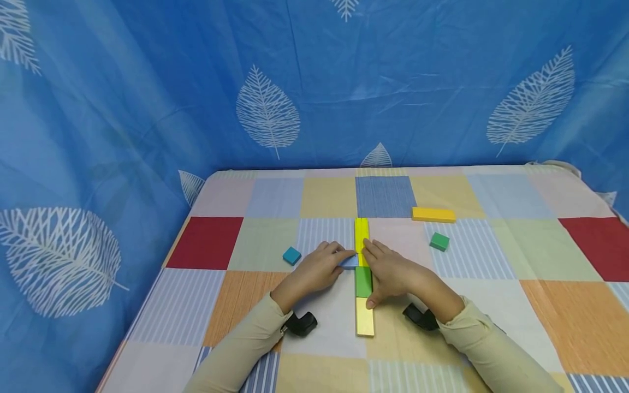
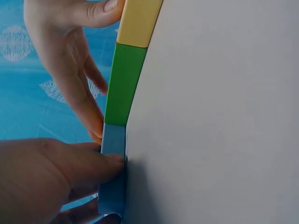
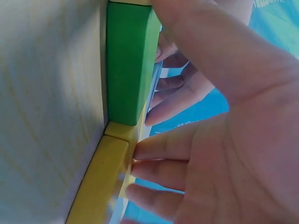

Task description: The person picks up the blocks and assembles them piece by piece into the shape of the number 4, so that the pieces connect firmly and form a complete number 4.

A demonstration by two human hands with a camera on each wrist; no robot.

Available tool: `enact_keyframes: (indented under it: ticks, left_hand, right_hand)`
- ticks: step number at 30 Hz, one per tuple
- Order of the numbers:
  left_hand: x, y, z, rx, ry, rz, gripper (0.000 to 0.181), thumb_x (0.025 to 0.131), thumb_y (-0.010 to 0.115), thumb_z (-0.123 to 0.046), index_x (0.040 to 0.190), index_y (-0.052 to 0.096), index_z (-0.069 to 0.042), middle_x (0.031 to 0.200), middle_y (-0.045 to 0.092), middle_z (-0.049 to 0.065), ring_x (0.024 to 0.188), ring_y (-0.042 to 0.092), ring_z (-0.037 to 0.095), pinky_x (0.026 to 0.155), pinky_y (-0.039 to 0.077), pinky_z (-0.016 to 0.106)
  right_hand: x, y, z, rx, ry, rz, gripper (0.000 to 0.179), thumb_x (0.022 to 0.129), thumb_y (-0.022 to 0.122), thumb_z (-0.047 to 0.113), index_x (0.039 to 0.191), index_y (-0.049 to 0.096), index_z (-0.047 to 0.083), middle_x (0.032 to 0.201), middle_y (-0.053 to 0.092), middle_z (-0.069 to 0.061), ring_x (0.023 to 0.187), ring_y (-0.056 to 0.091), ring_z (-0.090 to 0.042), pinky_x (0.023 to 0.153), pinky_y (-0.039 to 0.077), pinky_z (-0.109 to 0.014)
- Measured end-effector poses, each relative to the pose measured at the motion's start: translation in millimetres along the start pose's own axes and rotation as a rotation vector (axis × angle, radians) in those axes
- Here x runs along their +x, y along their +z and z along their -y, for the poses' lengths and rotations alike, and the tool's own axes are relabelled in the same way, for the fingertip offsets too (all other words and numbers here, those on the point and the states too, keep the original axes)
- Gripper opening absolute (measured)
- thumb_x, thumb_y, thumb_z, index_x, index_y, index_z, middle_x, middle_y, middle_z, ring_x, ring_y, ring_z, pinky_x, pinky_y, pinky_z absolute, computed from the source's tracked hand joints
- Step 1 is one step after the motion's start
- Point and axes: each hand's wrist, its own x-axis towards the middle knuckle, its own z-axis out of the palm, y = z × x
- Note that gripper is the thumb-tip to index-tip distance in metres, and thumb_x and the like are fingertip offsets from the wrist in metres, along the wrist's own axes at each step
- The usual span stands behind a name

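A column of blocks lies on the patchwork cloth: bright yellow blocks (image 1: 361,233) at the far end, a green block (image 1: 363,282) in the middle and a pale yellow block (image 1: 365,319) nearest me. To the column's left, my left hand (image 1: 316,269) pinches a light blue block (image 2: 112,198) between thumb and fingers, its end up against the column. My right hand (image 1: 395,272) lies along the column's right side. Its straight fingertips (image 3: 145,149) touch the yellow blocks, and its thumb (image 2: 100,13) rests at the pale yellow block.
A small teal block (image 1: 292,255) lies left of my left hand. Beyond my right hand are a long orange-yellow block (image 1: 433,215) and a small green block (image 1: 439,241). A blue leaf-printed curtain (image 1: 314,109) hangs behind the table. Black wrist mounts (image 1: 301,324) sit under both wrists.
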Motion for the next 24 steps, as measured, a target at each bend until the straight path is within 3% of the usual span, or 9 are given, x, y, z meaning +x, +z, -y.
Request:
enact_keyframes:
  ticks: [6,24]
  left_hand:
    - [0.2,-1.8,0.5,-0.012,0.006,-0.010,0.041,0.089,0.059,-0.014,0.129,0.053,-0.018,0.115,0.057,0.003,0.105,0.052,0.019,0.089,0.046,0.031]
    - [-0.7,-6.4,5.5,-0.008,0.005,0.011,0.042,0.088,0.059,-0.010,0.129,0.053,-0.017,0.115,0.057,0.003,0.105,0.052,0.019,0.089,0.045,0.031]
  right_hand:
    - [-1.7,-2.4,2.0,0.061,0.065,0.032,0.117,0.059,0.078,0.053,0.142,0.021,-0.005,0.152,0.009,-0.018,0.137,0.007,-0.045,0.092,0.017,-0.075]
    - [-0.7,-4.2,1.6,0.113,0.046,0.051,0.116,0.061,0.079,0.048,0.143,0.017,-0.007,0.152,0.004,-0.021,0.138,0.004,-0.043,0.097,0.018,-0.070]
